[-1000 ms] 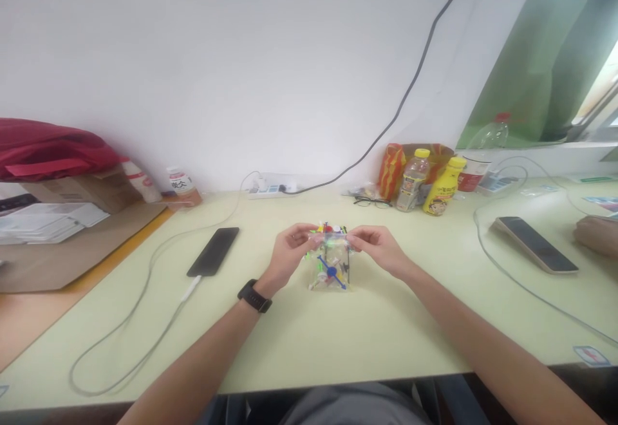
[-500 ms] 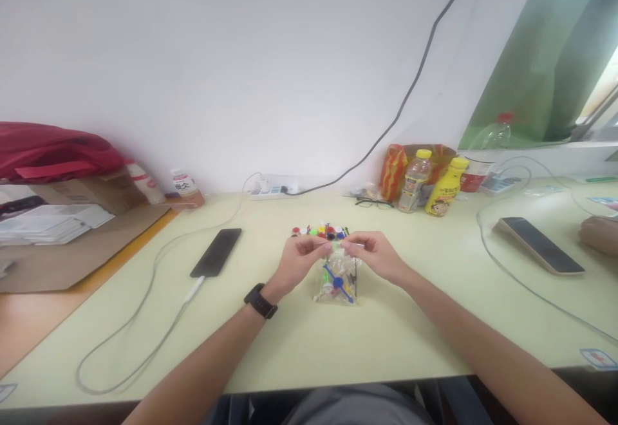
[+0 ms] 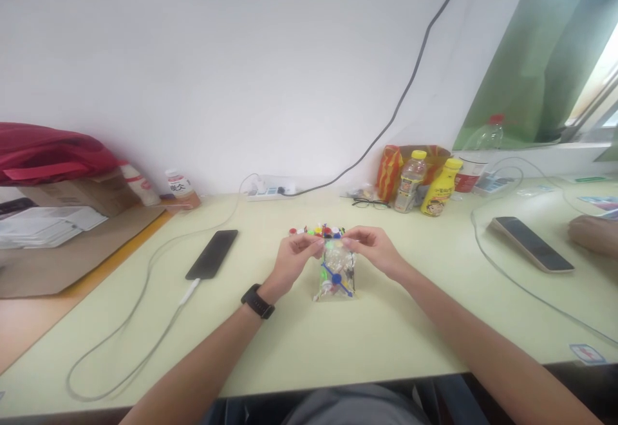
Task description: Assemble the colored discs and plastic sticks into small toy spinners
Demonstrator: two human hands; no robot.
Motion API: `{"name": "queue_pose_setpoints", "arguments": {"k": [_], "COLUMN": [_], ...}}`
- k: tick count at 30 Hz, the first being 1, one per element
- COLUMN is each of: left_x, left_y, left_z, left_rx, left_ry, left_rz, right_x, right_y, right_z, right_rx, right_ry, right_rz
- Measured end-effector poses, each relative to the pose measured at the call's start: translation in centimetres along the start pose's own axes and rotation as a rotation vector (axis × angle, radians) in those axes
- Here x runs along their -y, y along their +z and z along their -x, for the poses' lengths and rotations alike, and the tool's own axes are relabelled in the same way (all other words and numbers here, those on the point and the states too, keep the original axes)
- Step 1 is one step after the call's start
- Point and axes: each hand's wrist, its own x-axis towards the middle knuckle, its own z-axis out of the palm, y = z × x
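My left hand [image 3: 295, 259], with a black watch [image 3: 258, 301] at the wrist, pinches the upper left edge of a clear plastic bag [image 3: 340, 257]. The upper right edge is pinched by my right hand [image 3: 375, 251]. Inside the bag are small coloured plastic pieces, among them a blue arrow-shaped spinner [image 3: 337, 279] and some green and white bits. The bag's lower part seems to rest on the table. Behind it lies a row of small coloured pieces [image 3: 326, 230] in red, white, yellow and blue, partly covered by my hands.
A black phone [image 3: 212, 254] on a charging cable lies to the left. Drink bottles, including a yellow bottle [image 3: 441, 188], and eyeglasses [image 3: 371, 204] stand or lie near the wall. Another phone [image 3: 533, 245] is at right, near another person's hand [image 3: 593, 237]. Cardboard [image 3: 72, 251] covers the left side.
My hands have moved slightly apart along the bag's top, which now looks stretched straighter and flatter. The whole view has shifted a little.
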Motion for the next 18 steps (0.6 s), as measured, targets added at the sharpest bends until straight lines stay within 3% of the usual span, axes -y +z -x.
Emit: {"name": "queue_pose_setpoints", "arguments": {"k": [4,10,18], "left_x": [0.0,-0.4,-0.5], "left_y": [0.6,0.4,0.6], "left_z": [0.3,0.3,0.2], "left_rx": [-0.003,-0.030,0.042], "left_ry": [0.010,-0.002,-0.047], "left_rz": [-0.001,0.014,0.028], "right_x": [0.3,0.1,0.3], "right_y": [0.9,0.0,0.1], "right_z": [0.3,0.1,0.2], "right_rx": [0.032,0.000,0.049], "right_ry": [-0.021,0.028,-0.003], "right_rz": [0.048,-0.049,-0.040]}}
